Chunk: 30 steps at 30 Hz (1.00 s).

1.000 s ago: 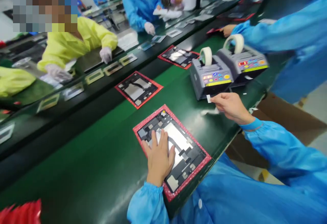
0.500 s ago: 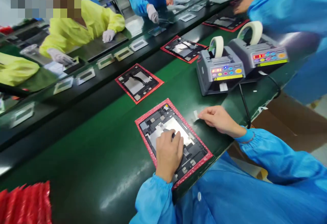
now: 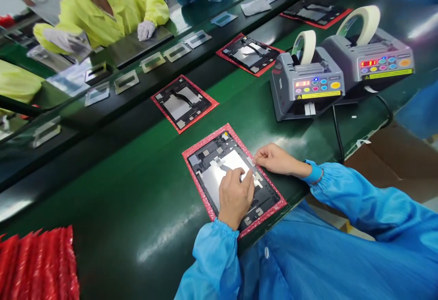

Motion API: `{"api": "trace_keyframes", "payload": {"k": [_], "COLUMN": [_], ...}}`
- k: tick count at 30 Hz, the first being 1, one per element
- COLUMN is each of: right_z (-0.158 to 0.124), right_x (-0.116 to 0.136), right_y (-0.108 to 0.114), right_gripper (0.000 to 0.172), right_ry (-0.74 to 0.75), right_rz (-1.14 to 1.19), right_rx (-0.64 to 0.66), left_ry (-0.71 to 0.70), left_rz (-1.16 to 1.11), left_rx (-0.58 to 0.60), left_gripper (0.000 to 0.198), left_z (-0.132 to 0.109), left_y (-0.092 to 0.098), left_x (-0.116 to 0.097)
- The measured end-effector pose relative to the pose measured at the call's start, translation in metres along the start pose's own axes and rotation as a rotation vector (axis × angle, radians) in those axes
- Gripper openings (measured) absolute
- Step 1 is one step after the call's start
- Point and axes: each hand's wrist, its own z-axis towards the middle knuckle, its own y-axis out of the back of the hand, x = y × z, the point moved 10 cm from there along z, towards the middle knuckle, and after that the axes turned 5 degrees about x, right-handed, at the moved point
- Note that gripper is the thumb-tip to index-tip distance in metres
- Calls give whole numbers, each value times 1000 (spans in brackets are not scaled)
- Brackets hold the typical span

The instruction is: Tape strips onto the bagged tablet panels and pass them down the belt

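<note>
In front of me an opened tablet (image 3: pixel 214 183), with a silver battery area and black surround, lies on a red bubble-wrap sheet (image 3: pixel 207 138). My left hand (image 3: pixel 237 195) rests over the middle of the tablet, fingers spread and bent, its fingertips on or just above the battery area. At the tablet's right edge, my right hand (image 3: pixel 275 158) has thumb and forefinger pinched together on a small piece of white tape (image 3: pixel 251 161). The tape reaches over the tablet's right border; whether it touches the surface I cannot tell.
Two grey tape dispensers (image 3: pixel 308 83) with cream tape rolls stand to the right. More opened tablets (image 3: pixel 183 101) on red sheets lie further along the green belt. Red bubble bags (image 3: pixel 37 263) sit at the lower left. Across the line, a person in yellow (image 3: pixel 116 12) works.
My right hand has moved left with the piece of tape, from beside the tablet to its right edge. My left hand has shifted slightly right and up over the tablet.
</note>
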Motion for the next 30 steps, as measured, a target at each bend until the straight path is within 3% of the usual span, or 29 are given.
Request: {"api": "trace_keyframes", "payload": {"k": [16,22,30], "right_z": [0,-3,7], "right_x": [6,15,10], "right_y": [1,5,2], "right_gripper": [22,18,23], "right_ry": [39,59,-29], "right_rz": [-77,-118,-49], "right_rx": [-54,-100,14], "left_ry": [0,41,91], "left_rz": [-7,40,39], "left_rx": [1,65,80], "left_gripper": [28,35,35], "left_z": [2,8,6], "left_y": [-2,-4,-6], "left_x": [0,-4,-5]}}
